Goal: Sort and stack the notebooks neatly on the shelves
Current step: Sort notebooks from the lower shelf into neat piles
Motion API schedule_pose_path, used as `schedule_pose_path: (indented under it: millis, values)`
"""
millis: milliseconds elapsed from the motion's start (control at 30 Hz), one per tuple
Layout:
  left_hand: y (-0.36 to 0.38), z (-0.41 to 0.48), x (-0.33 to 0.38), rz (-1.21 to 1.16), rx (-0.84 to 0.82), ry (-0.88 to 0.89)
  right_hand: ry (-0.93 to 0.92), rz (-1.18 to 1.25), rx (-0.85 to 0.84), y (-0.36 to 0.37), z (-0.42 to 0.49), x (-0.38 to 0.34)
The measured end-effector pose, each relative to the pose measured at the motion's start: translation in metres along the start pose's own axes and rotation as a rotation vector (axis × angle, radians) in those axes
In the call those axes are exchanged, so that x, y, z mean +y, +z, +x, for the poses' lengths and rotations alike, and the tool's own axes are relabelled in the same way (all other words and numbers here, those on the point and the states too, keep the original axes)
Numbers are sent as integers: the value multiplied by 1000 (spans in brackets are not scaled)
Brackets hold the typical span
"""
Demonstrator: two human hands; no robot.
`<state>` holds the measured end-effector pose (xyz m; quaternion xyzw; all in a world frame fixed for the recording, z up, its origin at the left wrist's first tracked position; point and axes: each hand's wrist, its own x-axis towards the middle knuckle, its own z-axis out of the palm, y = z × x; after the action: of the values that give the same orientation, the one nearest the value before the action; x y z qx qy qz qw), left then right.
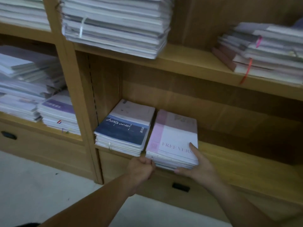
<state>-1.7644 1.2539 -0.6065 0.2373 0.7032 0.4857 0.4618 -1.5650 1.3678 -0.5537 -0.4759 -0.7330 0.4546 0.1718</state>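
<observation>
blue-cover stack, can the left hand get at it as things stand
Probably yes: the blue-cover stack lies just beside the left hand, its front edge bare at the shelf lip. The hand must first let go of the pink stack.

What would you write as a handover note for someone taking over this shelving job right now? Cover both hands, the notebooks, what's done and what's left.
Left hand grips the pink stack at its front left corner. Right hand holds the front right corner, thumb on the cover.
It sits on the lower shelf beside the blue stack, front seemingly overhanging.
Done: two stacks side by side.
Left: likely push it in flush; left compartment's stacks look untidy.
</observation>
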Motion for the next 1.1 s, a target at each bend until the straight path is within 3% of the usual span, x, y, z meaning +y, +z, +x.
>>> schedule_pose_path:
  millis: [233,700,833,933,1100]
  values:
    - [-2,-7,0,-12,-15,8,-27,104,177,23,9,13]
    - [-13,8,3,-77,74,38,-88,88,169,28,28,5]
    - [-19,1,6,174,389,304,-124,149,142,19,24,1]
    - [-27,-14,24,422,376,505,-118,138,121,14,23,3]
    - [-30,-16,32,556,266,544,-104,145,117,7,23,6]
